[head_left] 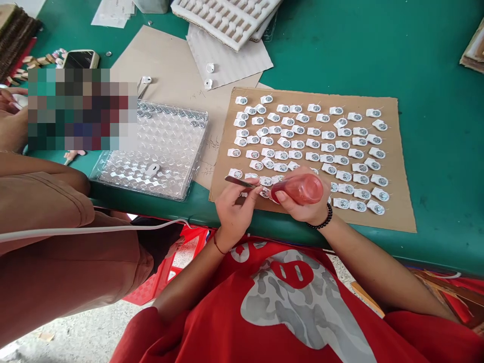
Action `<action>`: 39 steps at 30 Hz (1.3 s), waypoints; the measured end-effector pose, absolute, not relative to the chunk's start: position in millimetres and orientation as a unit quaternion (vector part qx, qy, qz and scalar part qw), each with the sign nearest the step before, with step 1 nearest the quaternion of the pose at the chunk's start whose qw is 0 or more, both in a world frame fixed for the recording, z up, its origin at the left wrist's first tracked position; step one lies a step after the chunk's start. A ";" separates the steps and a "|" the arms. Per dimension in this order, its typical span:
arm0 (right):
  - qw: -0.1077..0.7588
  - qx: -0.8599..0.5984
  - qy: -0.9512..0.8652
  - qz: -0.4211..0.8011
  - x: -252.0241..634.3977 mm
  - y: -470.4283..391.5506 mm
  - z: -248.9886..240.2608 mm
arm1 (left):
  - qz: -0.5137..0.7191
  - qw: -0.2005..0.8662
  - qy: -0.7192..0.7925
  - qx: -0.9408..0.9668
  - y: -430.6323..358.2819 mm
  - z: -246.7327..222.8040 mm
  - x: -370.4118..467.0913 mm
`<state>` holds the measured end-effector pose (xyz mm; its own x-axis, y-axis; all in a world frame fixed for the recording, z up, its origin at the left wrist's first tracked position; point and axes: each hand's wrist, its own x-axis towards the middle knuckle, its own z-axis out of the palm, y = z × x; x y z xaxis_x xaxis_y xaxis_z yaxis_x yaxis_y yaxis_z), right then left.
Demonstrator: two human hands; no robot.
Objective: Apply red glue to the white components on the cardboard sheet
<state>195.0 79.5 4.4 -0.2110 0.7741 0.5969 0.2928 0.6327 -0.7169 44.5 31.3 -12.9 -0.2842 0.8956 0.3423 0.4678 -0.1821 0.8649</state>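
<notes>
My left hand [235, 209] is closed around slim metal tweezers [237, 180], whose tip points right towards the bottle. My right hand [308, 206] grips a translucent red squeeze bottle [300, 189], its base turned up towards me and its nozzle end down by the tweezers. Whatever lies between the tweezers' tip and the nozzle is too small to make out. Both hands are over the near edge of a cardboard sheet [401, 176]. Rows of small white parts with round silvery discs [344, 175] lie on it, and my hands hide some of them.
To the left, a clear plastic tray [151, 146] of round pockets carries a loose white part [153, 170]. Another pair of tweezers [142, 89] lies behind it. White foam trays [230, 20] sit at the back. A co-worker's hand [13, 123] is at far left, beside a blurred patch.
</notes>
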 end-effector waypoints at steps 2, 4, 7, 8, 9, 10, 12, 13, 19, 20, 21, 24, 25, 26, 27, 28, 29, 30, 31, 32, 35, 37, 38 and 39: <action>0.514 -0.360 -0.743 0.232 195.2 79.6 4.6 | 0.522 0.199 0.607 0.565 31.4 -12.4 44.2; 0.516 -0.358 -0.742 0.233 195.2 79.5 4.5 | 0.522 0.192 0.606 0.568 31.5 -11.9 44.0; 0.515 -0.364 -0.742 0.229 195.0 79.2 3.7 | 0.524 0.189 0.605 0.569 31.7 -11.5 44.1; 0.514 -0.366 -0.742 0.226 195.0 79.1 3.4 | 0.525 0.189 0.605 0.569 31.8 -11.5 44.2; 0.514 -0.367 -0.742 0.223 194.9 79.1 3.2 | 0.526 0.190 0.604 0.568 31.8 -11.7 44.3; 0.514 -0.368 -0.742 0.223 194.9 79.1 3.2 | 0.527 0.191 0.603 0.568 31.8 -11.9 44.4; 0.512 -0.368 -0.743 0.225 194.8 79.2 3.7 | 0.528 0.194 0.602 0.566 31.5 -12.6 44.4; 0.509 -0.369 -0.744 0.228 194.8 79.3 4.1 | 0.528 0.195 0.602 0.566 31.3 -13.0 44.4; 0.507 -0.370 -0.747 0.219 195.0 79.7 7.1 | 0.524 0.200 0.610 0.560 30.5 -14.0 44.4; 0.508 -0.369 -0.747 0.219 195.1 79.7 7.3 | 0.524 0.201 0.610 0.560 30.5 -14.0 44.4; 0.508 -0.368 -0.747 0.220 195.3 79.7 7.3 | 0.525 0.201 0.609 0.560 30.6 -14.1 44.5; 0.508 -0.367 -0.746 0.226 195.6 79.7 7.0 | 0.528 0.207 0.605 0.560 30.6 -14.4 44.6; 0.507 -0.368 -0.746 0.227 195.7 79.6 6.9 | 0.529 0.209 0.603 0.559 30.6 -14.4 44.7; 0.505 -0.369 -0.746 0.227 195.7 79.6 6.8 | 0.531 0.210 0.601 0.559 30.5 -14.4 44.7; 0.504 -0.371 -0.746 0.229 195.8 79.5 6.7 | 0.531 0.211 0.601 0.559 30.5 -14.3 44.7; 0.504 -0.372 -0.745 0.230 195.8 79.5 6.6 | 0.531 0.210 0.600 0.560 30.4 -14.2 44.7; 0.504 -0.372 -0.744 0.232 195.8 79.5 6.5 | 0.532 0.209 0.599 0.561 30.4 -13.9 44.7; 0.505 -0.371 -0.744 0.233 195.9 79.5 6.4 | 0.532 0.207 0.599 0.561 30.5 -13.7 44.6; 0.504 -0.370 -0.744 0.235 195.9 79.5 6.4 | 0.532 0.206 0.599 0.562 30.6 -13.4 44.5; 0.504 -0.370 -0.744 0.237 196.0 79.5 6.4 | 0.531 0.204 0.599 0.563 30.7 -13.1 44.4; 0.502 -0.370 -0.744 0.238 196.4 79.7 6.5 | 0.529 0.195 0.597 0.570 31.1 -12.7 44.1; 0.503 -0.370 -0.744 0.238 196.7 80.0 7.0 | 0.528 0.191 0.596 0.574 31.3 -12.7 44.1; 0.504 -0.370 -0.744 0.236 196.9 80.1 7.3 | 0.529 0.191 0.595 0.575 31.4 -12.7 44.2; 0.503 -0.371 -0.745 0.233 197.0 80.3 7.8 | 0.528 0.189 0.595 0.575 31.5 -12.7 44.3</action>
